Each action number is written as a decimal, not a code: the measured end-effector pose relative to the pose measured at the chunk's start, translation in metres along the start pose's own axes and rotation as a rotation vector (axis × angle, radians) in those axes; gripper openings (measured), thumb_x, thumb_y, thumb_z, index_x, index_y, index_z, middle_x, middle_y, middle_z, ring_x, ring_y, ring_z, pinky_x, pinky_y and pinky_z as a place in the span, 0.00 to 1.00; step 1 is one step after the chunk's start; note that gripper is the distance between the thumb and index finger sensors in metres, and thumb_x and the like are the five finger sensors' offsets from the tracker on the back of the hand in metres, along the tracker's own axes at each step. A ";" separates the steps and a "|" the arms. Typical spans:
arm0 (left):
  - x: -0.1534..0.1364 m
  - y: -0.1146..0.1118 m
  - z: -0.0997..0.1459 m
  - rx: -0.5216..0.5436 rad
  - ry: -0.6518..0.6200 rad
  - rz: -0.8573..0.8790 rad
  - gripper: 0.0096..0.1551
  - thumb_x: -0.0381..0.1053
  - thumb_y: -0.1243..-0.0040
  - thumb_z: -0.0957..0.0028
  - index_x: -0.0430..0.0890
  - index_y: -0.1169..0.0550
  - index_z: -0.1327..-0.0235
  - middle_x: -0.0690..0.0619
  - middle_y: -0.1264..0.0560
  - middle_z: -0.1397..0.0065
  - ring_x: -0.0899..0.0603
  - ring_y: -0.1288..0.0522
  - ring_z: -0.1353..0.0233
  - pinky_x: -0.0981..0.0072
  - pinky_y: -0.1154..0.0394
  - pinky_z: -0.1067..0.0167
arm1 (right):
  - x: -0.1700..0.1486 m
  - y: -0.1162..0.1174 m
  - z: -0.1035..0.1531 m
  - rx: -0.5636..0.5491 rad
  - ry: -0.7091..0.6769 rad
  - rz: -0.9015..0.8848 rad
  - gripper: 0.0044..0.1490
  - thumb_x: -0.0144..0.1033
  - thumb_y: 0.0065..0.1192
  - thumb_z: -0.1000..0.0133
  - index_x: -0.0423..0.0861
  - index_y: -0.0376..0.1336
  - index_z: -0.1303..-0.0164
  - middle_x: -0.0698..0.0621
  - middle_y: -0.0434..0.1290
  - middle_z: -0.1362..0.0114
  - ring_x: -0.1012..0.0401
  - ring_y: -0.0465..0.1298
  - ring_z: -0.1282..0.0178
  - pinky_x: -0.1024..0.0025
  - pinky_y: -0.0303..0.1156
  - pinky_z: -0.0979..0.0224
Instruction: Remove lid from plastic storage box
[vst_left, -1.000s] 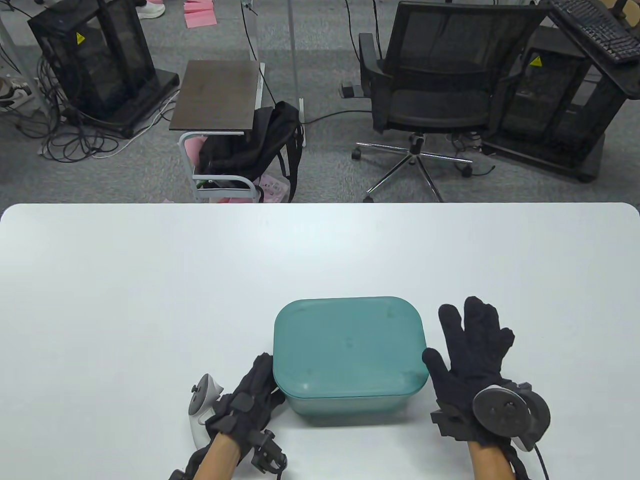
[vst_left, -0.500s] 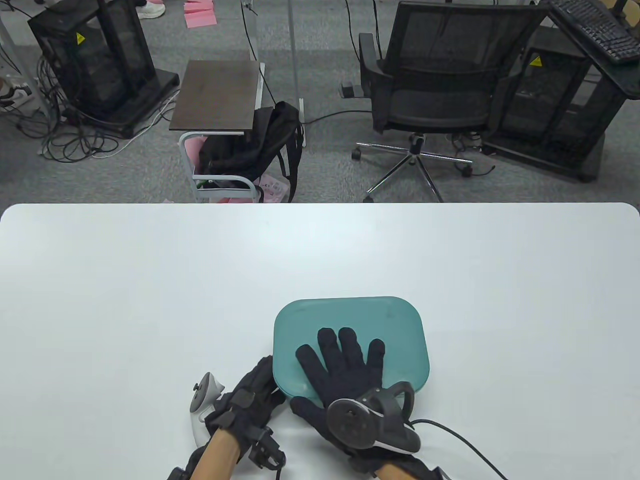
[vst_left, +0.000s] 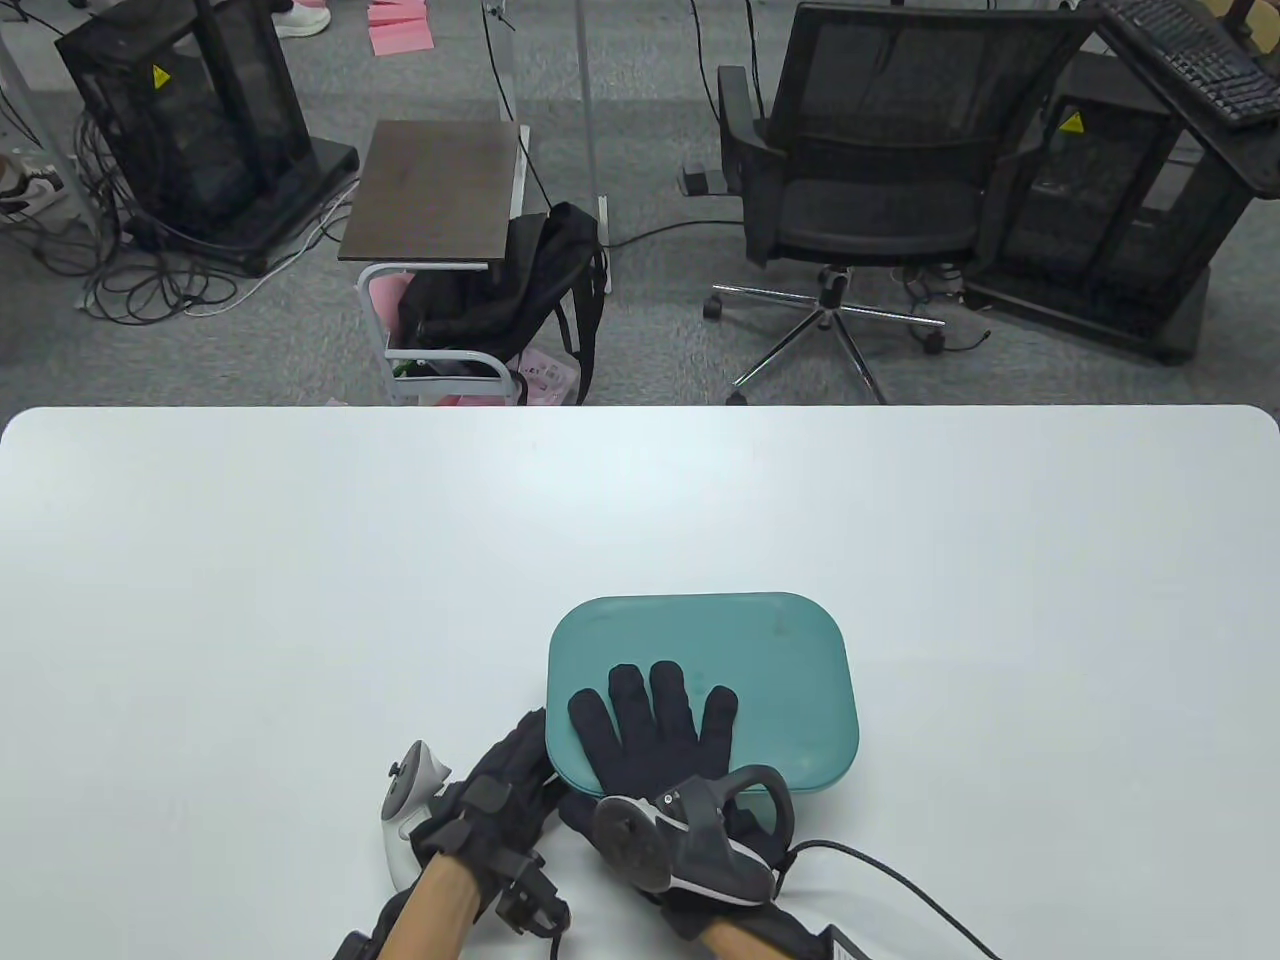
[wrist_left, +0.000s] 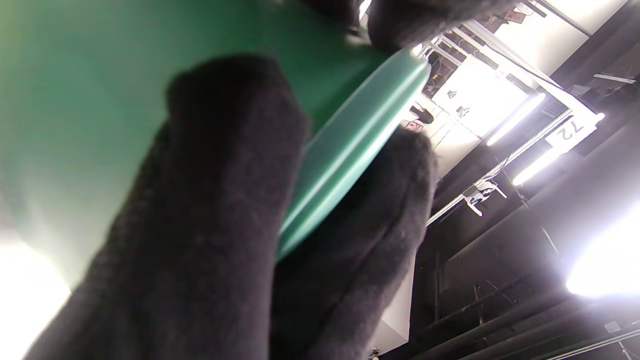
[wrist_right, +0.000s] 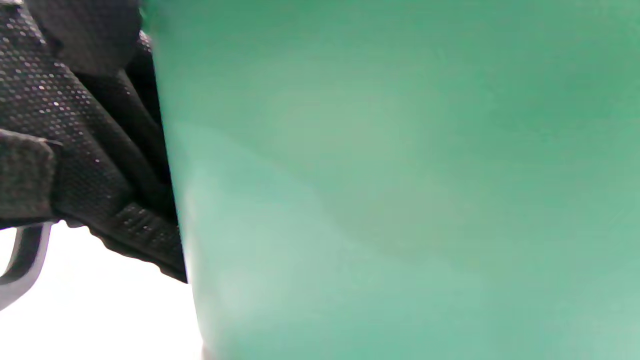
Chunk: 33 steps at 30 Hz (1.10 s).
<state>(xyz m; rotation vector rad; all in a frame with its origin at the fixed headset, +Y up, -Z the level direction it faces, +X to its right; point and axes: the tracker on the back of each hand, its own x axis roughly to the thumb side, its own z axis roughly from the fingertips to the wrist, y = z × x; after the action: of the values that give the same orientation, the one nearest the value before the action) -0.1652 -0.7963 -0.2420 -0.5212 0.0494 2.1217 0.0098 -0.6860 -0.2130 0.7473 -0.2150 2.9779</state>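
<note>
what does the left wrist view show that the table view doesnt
Only the left wrist view shows the left hand's fingers pinching the lid's edge, one finger on either side of it. Only the table view shows the right hand lying flat on the lid, the white table and the office chair beyond. Both show the green lid and the left hand at its near left corner.

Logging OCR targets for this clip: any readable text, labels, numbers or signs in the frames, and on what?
"72": white hanging ceiling sign, seen rotated in the left wrist view.
Yellow triangular warning stickers on the black mesh cabinets: symbol only, too small to read.
Teal plastic storage box lid: no text visible.
</note>
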 end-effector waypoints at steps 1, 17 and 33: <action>0.000 0.000 0.000 0.000 0.000 0.000 0.26 0.61 0.57 0.35 0.45 0.27 0.37 0.37 0.66 0.17 0.27 0.68 0.22 0.31 0.62 0.32 | 0.000 0.000 0.000 -0.007 0.000 0.006 0.54 0.72 0.51 0.39 0.52 0.41 0.12 0.42 0.45 0.09 0.36 0.46 0.14 0.22 0.46 0.27; -0.001 0.003 -0.004 -0.004 -0.015 -0.027 0.27 0.61 0.59 0.36 0.44 0.27 0.39 0.37 0.67 0.18 0.27 0.68 0.23 0.31 0.63 0.32 | 0.000 0.002 0.002 -0.121 -0.018 -0.010 0.47 0.69 0.44 0.38 0.55 0.47 0.13 0.43 0.53 0.11 0.35 0.53 0.16 0.24 0.51 0.28; -0.002 0.004 -0.005 0.011 -0.019 -0.036 0.27 0.61 0.59 0.36 0.44 0.27 0.39 0.37 0.66 0.18 0.27 0.68 0.22 0.31 0.62 0.32 | -0.009 -0.020 0.002 -0.084 -0.015 -0.121 0.47 0.69 0.43 0.37 0.56 0.43 0.12 0.43 0.49 0.09 0.36 0.50 0.14 0.25 0.49 0.26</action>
<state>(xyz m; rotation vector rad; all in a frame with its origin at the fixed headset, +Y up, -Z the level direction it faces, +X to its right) -0.1657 -0.8018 -0.2466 -0.4918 0.0402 2.0902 0.0208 -0.6665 -0.2134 0.7447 -0.2836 2.8311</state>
